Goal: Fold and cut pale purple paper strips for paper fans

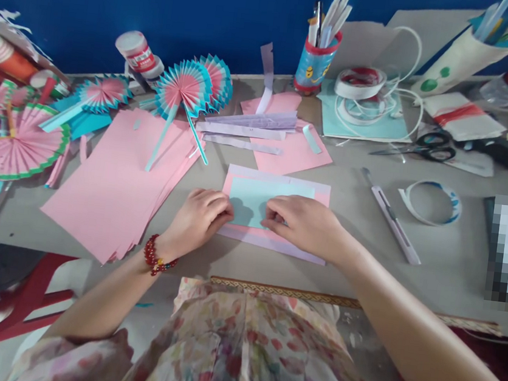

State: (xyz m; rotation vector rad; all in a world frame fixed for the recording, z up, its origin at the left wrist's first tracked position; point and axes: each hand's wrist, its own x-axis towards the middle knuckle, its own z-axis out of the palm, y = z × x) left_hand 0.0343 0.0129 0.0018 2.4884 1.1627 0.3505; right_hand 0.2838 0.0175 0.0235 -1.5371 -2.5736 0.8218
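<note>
A light blue paper rectangle (248,199) lies on top of a pink sheet (323,193) and a lilac sheet (275,242), all stacked flat on the table in front of me. At the stack's left edge, my left hand (200,216) has its fingers curled and pinched at the corner of the light blue paper. My right hand (300,221) is bent over the same paper, right of its middle, with thumb and fingertips closed on its surface. The palms and the undersides of the fingers are hidden.
Pink sheets (103,179) are piled at left, near folded paper fans (183,90). Lilac strips (251,130) lie behind the stack. A utility knife (391,215), tape roll (436,204) and scissors (428,146) are at right. A pen cup (317,63) stands at the back.
</note>
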